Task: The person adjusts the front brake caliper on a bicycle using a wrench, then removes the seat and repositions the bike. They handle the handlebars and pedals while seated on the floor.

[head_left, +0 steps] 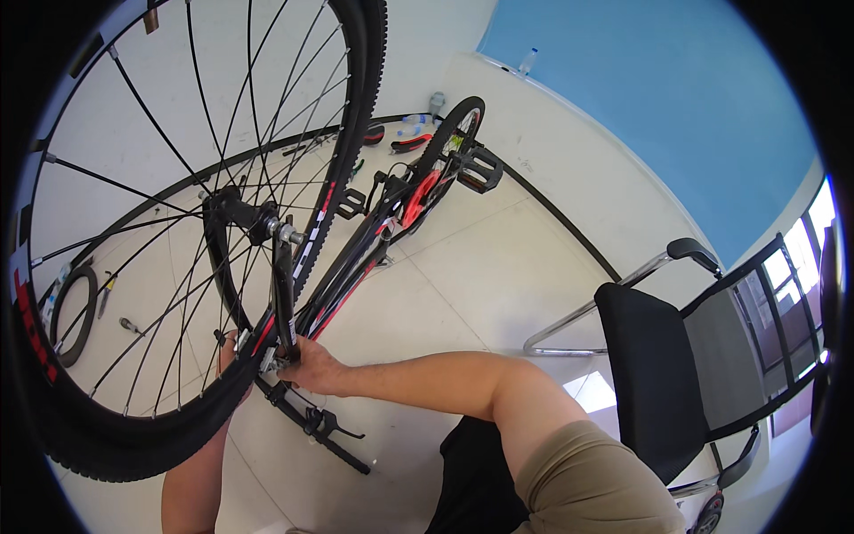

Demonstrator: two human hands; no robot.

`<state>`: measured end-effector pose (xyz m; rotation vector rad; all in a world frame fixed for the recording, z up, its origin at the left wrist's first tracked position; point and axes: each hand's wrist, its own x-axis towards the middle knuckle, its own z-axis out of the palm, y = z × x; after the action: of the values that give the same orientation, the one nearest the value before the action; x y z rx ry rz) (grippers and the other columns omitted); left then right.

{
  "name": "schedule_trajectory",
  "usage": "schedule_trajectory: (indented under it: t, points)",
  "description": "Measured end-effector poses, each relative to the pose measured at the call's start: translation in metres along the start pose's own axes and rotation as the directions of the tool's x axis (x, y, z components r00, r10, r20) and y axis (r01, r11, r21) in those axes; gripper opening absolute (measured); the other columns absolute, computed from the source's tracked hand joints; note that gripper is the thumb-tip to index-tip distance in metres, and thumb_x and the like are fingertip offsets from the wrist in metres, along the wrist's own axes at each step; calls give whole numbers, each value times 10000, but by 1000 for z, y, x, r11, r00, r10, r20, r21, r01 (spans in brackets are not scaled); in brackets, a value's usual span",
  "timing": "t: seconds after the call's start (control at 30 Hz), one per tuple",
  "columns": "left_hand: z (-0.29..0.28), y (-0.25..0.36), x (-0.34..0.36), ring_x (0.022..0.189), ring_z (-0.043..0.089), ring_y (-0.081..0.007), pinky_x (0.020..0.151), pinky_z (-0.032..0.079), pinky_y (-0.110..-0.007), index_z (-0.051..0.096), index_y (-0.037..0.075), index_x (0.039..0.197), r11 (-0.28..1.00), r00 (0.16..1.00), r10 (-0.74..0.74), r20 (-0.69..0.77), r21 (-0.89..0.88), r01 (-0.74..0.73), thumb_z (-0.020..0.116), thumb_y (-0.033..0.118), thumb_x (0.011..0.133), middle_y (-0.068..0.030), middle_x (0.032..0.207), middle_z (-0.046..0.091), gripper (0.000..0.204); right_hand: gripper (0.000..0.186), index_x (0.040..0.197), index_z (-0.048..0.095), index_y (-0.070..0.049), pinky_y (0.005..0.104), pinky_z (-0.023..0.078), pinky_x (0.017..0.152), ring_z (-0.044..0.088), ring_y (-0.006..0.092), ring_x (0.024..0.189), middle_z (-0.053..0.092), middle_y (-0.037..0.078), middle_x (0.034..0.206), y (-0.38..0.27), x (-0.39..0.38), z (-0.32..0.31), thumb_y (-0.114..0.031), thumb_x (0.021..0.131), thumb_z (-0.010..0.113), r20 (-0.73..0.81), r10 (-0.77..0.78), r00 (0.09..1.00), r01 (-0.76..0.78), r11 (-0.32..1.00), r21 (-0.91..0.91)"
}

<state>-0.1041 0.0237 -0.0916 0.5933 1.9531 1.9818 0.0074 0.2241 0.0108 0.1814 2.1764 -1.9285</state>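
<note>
"Any writing on your feed?"
"I see red lettering [32, 331] along the rim of the front wheel [245, 212]."

"And the hands?"
"I've got the right hand [311, 367] closed on the lower end of the fork [284, 298]. The left hand [229, 352] is mostly behind the tyre; I can't tell its grip."

"Where's the bicycle [356, 258]?"
"Upside down over pale floor tiles [445, 267], near a white-and-blue wall [640, 116] and a black chair [649, 383]."

Large wire-spoked bicycle wheel with knobbly black tyre [238, 212]: bold red lettering [34, 327] at lower left; red-and-white marking [314, 230] on right, perhaps lettering, too oblique to read
</note>
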Motion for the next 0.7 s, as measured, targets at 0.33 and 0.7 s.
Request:
schedule_trajectory:
  t: [0.33, 0.7]
  points:
    - [-5, -14, 3, 966, 597, -149, 836, 502, -301, 445, 20, 1362, 981, 999, 51, -10, 189, -48, 677, 222, 916, -101, 1119, 616, 542, 412, 1089, 543, -59, 330, 517, 772, 597, 176, 856, 597, 53, 952, 26, 11, 0, -87, 749, 773, -40, 2, 999, -2, 1000, 7]
    - [14, 20, 4, 1001, 611, -109, 866, 516, -262, 463, -5, 1298, 980, 997, 12, -81, 199, 4, 721, 215, 902, -76, 1112, 624, 521, 315, 1044, 526, -22, 290, 496, 641, 614, 127, 707, 619, 49, 831, 17, 9, 8, -74, 827, 748, -43, -48, 998, 45, 997, -65]
